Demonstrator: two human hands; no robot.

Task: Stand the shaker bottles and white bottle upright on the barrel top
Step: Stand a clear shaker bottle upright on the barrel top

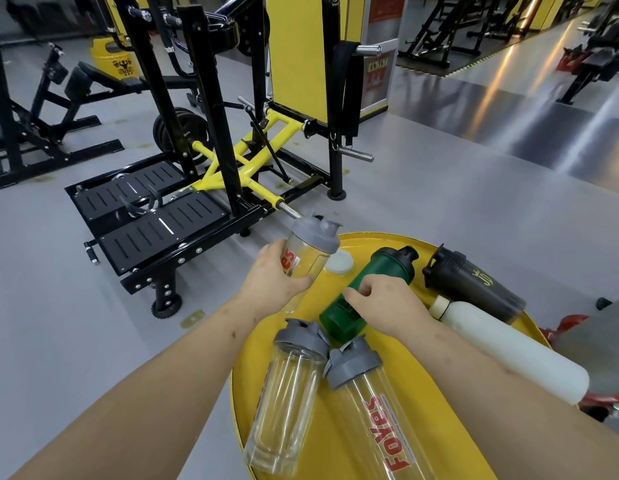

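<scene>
My left hand point(273, 277) grips a clear shaker bottle point(309, 252) with a grey lid, held nearly upright over the far left edge of the yellow barrel top point(377, 239). My right hand point(387, 301) rests on a green shaker bottle point(366, 289) that lies on its side with its black lid pointing away. Two more clear shakers lie flat near me, one plain point(287, 403) and one with red lettering point(380, 410). A black shaker point(474, 285) and a white bottle point(508, 344) lie on their sides at the right.
A small white round cap point(339, 263) sits on the barrel top at the back. A black and yellow gym machine point(204, 174) stands on the grey floor beyond the barrel. Red equipment point(571, 323) shows past the barrel's right rim.
</scene>
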